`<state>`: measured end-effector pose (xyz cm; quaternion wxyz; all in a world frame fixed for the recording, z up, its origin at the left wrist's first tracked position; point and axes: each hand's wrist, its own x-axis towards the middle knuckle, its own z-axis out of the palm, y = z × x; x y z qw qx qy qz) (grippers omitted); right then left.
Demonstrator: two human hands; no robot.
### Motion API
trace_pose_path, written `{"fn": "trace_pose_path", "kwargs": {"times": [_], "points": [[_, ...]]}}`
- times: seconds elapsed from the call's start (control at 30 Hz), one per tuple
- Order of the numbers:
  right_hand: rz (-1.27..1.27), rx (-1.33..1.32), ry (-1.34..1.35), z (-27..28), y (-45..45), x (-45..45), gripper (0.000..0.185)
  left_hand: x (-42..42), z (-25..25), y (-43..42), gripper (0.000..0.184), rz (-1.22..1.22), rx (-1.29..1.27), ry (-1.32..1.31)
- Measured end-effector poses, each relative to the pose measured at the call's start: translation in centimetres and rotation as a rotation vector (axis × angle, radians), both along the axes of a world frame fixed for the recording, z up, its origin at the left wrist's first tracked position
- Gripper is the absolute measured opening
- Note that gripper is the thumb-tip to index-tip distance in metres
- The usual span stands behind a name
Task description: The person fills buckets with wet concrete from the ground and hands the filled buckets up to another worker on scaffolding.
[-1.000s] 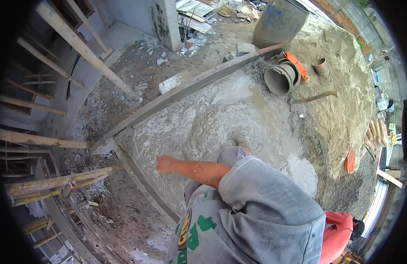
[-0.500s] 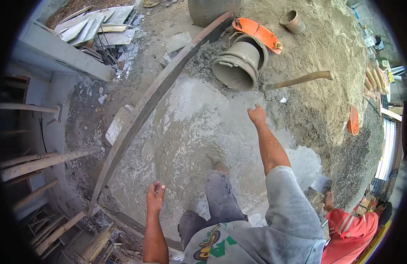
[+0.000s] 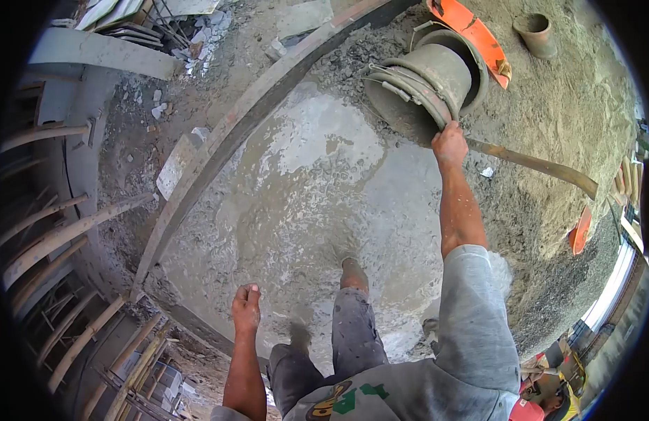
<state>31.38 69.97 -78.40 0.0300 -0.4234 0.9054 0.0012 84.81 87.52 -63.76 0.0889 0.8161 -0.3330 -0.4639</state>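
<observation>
Stacked grey buckets [image 3: 433, 81] lie on their side at the upper right of the wet cement [image 3: 303, 196], their mouth facing lower left. My right hand [image 3: 450, 145] is closed on the rim of the front bucket. Over the wet cement at the lower left, my left hand [image 3: 246, 307] hangs with its fingers curled together and nothing seen in them. Beside my right hand a wooden handle [image 3: 542, 165] runs to the right; its head is hidden. One foot [image 3: 353, 274] stands in the cement.
A board [image 3: 219, 140] edges the cement on the left. Behind the buckets lie an orange piece [image 3: 471, 31] and a small pot [image 3: 536, 35] on the sand heap [image 3: 563, 105]. Wooden poles [image 3: 72, 235] stand at the left. Another person [image 3: 542, 396] is at the lower right.
My right hand has swung from the lower left over to the buckets and taken hold of the rim. My left hand has come into view. The view has turned, and the other person shows lower.
</observation>
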Motion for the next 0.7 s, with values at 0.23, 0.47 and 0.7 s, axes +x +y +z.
{"fn": "trace_pose_path", "kwargs": {"times": [0.23,0.47,0.7], "points": [[0.326,-0.059,-0.104,7.0,2.9,5.6,0.028,-5.8,-3.5,-8.9,0.040,-0.157,-0.207,0.058],[0.420,-0.010,-0.280,9.9,9.6,8.0,0.027,-14.3,-14.5,-13.6,0.081,-0.535,-0.146,0.172],[0.386,0.178,-0.297,6.3,13.5,8.9,0.025,-15.7,-17.1,-7.9,0.069,-0.601,0.222,0.238]]}}
